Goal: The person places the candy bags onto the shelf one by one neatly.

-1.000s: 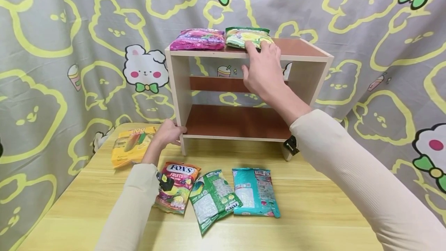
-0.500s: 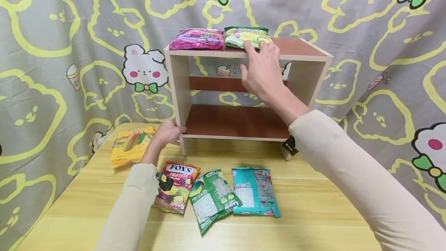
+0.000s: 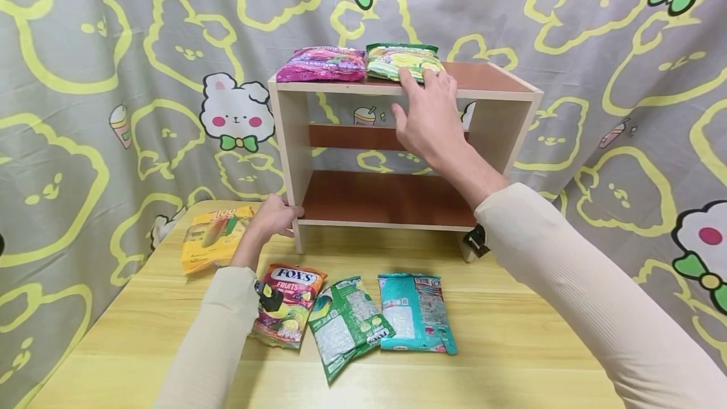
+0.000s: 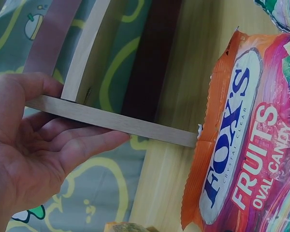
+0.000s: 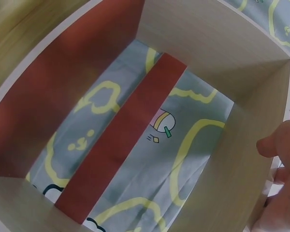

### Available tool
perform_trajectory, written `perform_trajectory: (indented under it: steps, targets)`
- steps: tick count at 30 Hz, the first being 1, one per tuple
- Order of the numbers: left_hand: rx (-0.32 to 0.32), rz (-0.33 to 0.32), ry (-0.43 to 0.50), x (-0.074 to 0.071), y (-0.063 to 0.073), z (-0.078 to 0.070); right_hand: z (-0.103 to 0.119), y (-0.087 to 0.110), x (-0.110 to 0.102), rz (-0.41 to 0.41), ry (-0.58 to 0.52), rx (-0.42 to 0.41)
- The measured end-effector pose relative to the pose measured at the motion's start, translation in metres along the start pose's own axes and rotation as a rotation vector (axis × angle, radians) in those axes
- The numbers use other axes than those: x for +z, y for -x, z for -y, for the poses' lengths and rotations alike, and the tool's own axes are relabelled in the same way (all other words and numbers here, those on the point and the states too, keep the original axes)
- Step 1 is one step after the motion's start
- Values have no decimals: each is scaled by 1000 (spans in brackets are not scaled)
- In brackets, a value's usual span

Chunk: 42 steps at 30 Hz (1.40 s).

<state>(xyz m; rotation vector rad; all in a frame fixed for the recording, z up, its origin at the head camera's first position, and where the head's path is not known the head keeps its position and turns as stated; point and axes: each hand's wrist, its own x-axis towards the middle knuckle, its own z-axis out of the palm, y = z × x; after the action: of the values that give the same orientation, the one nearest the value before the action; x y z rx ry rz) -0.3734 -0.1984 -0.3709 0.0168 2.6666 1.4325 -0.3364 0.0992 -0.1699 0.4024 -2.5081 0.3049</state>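
My left hand (image 3: 276,215) grips the left side panel (image 4: 113,119) of a small two-tier wooden shelf (image 3: 392,199). In the left wrist view its thumb lies on the inner face and its fingers along the outer face. On the shelf's top board, my right hand (image 3: 431,109) rests its extended fingertips against the front of a green and yellow candy bag (image 3: 404,60). The right thumb stands apart, below the board's front edge. Left of that bag lies a purple candy bag (image 3: 324,64). The right wrist view looks into the shelf and catches only part of the right hand (image 5: 282,179).
On the table (image 3: 511,346) before the shelf lie an orange-red Fox's fruit candy bag (image 3: 292,295), a green candy bag (image 3: 349,324) and a teal bag (image 3: 414,312). A yellow bag (image 3: 212,242) lies left of the shelf. A patterned curtain (image 3: 625,81) hangs behind.
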Motion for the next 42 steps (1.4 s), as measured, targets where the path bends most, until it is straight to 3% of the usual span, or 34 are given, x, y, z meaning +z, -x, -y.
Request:
perform_trajectory:
  steps: [12,42]
  targets:
    - [4,-2,-7,0,0,1,-7,2,-1,-26,13,-46]
    - [9,-6,-2,1,0,1,6,0,-6,42,26,13]
